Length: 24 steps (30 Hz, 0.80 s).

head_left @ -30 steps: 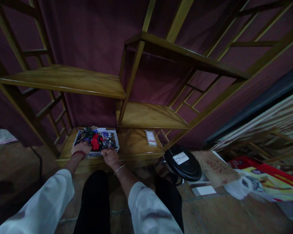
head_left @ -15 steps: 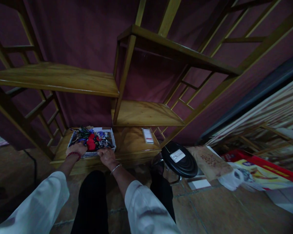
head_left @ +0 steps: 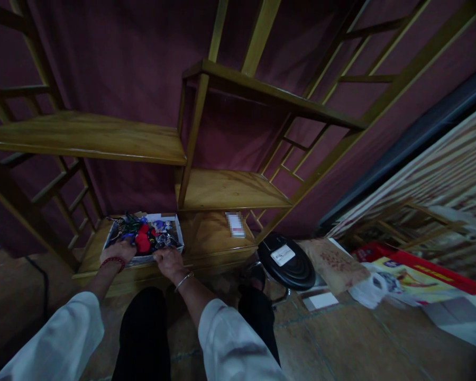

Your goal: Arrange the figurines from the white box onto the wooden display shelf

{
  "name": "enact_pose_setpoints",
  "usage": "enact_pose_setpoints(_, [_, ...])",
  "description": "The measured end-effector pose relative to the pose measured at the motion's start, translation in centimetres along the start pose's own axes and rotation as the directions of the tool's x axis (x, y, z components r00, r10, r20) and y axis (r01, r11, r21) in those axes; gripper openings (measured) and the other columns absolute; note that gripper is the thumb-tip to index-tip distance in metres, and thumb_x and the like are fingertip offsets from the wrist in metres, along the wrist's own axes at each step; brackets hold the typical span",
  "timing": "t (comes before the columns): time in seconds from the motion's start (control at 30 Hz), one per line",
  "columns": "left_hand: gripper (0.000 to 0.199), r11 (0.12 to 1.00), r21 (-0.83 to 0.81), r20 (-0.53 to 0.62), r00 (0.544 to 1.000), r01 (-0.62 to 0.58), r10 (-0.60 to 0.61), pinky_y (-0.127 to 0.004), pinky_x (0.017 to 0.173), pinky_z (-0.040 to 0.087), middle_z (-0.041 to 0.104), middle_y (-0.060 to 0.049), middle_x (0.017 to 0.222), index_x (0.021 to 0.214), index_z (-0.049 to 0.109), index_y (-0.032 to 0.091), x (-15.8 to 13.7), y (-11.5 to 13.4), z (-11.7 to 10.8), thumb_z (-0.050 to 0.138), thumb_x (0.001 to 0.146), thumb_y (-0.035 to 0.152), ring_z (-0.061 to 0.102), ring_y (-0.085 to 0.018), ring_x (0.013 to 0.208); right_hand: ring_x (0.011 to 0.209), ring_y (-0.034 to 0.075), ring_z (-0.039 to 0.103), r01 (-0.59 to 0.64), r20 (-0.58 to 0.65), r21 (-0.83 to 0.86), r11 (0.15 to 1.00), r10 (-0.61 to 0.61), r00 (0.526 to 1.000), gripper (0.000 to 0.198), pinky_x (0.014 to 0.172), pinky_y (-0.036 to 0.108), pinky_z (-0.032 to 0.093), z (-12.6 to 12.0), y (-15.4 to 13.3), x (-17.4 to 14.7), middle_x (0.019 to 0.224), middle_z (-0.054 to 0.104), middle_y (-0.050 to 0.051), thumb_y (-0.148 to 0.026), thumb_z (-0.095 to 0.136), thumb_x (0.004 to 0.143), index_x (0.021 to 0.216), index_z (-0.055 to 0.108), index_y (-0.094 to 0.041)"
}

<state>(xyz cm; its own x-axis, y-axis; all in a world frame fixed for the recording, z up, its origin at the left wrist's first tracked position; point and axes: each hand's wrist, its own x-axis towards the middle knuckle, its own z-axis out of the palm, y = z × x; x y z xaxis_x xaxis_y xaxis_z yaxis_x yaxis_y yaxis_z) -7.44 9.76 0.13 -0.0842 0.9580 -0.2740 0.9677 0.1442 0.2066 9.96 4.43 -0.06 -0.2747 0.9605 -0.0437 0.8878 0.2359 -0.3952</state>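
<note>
A shallow white-walled box (head_left: 180, 233) stands on the bottom shelf, filled with a jumble of small trinkets, among them a bright red piece (head_left: 143, 239) and blue and dark bits too small to name. At the box's front left corner, my left hand (head_left: 118, 253) is curled over the rim, its fingertips partly hidden. My right hand (head_left: 170, 261) is closed on the front rim near the right corner, thumb side toward the box's contents. A beaded red bracelet circles my left wrist and a silver bangle my right.
A wooden display rack (head_left: 83, 135) rises ahead, with shelves overhanging the box. A small white packet (head_left: 235, 225) lies on the bottom shelf at right. Beside my foot stands a black round stool (head_left: 287, 264). Plastic bags (head_left: 368, 290) and a red-yellow carton (head_left: 424, 278) lie further right.
The whole view has shifted slightly, putting the rack a little lower and further left. Both hands keep much the same places at the box's front rim.
</note>
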Motion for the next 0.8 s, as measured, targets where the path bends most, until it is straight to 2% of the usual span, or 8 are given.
enact_pose_setpoints(0.2, [0.049, 0.999, -0.001, 0.062, 0.997, 0.036, -0.036, -0.042, 0.079, 0.04, 0.052, -0.012, 0.118, 0.119, 0.045, 0.026, -0.69, 0.49, -0.76, 0.033, 0.073, 0.041, 0.052, -0.03, 0.101, 0.091, 0.012, 0.055, -0.001, -0.021, 0.023, 1.0, 0.001, 1.0, 0.026, 0.083, 0.021, 0.036, 0.19, 0.08, -0.05, 0.094, 0.065, -0.001, -0.029, 0.041, 0.083, 0.095, 0.064, -0.028])
enact_pose_setpoints(0.43, [0.051, 1.0, -0.014, 0.07, 0.998, 0.008, -0.007, -0.044, 0.082, 0.037, 0.046, -0.011, 0.126, 0.121, 0.042, 0.027, -0.57, 0.39, -0.62, 0.034, 0.074, 0.046, 0.05, -0.033, 0.104, 0.089, 0.011, 0.056, 0.006, -0.009, 0.03, 1.0, -0.005, 1.0, 0.024, 0.085, 0.021, 0.035, 0.27, 0.29, 0.18, 0.094, 0.066, -0.002, -0.026, 0.043, 0.082, 0.092, 0.065, -0.027])
enact_pose_setpoints(0.67, [0.061, 0.999, -0.015, 0.029, 0.999, -0.029, 0.029, -0.042, 0.08, 0.038, 0.042, -0.011, 0.126, 0.126, 0.034, 0.03, -0.47, 0.09, -0.43, 0.036, 0.07, 0.053, 0.051, -0.032, 0.101, 0.086, 0.011, 0.058, 0.014, -0.031, 0.044, 0.999, -0.012, 0.999, 0.024, 0.08, 0.02, 0.037, -0.32, 0.12, 0.08, 0.089, 0.067, -0.001, -0.028, 0.043, 0.082, 0.09, 0.065, -0.026])
enact_pose_setpoints(0.8, [0.062, 1.0, -0.017, 0.065, 0.998, -0.015, 0.016, -0.042, 0.08, 0.038, 0.037, -0.012, 0.131, 0.126, 0.035, 0.029, 0.02, -0.06, -0.02, 0.039, 0.069, 0.053, 0.05, -0.033, 0.102, 0.085, 0.011, 0.058, 0.027, -0.037, 0.035, 0.999, -0.026, 0.999, 0.023, 0.079, 0.02, 0.038, -0.36, 0.13, 0.03, 0.088, 0.067, -0.001, -0.028, 0.044, 0.081, 0.089, 0.066, -0.027])
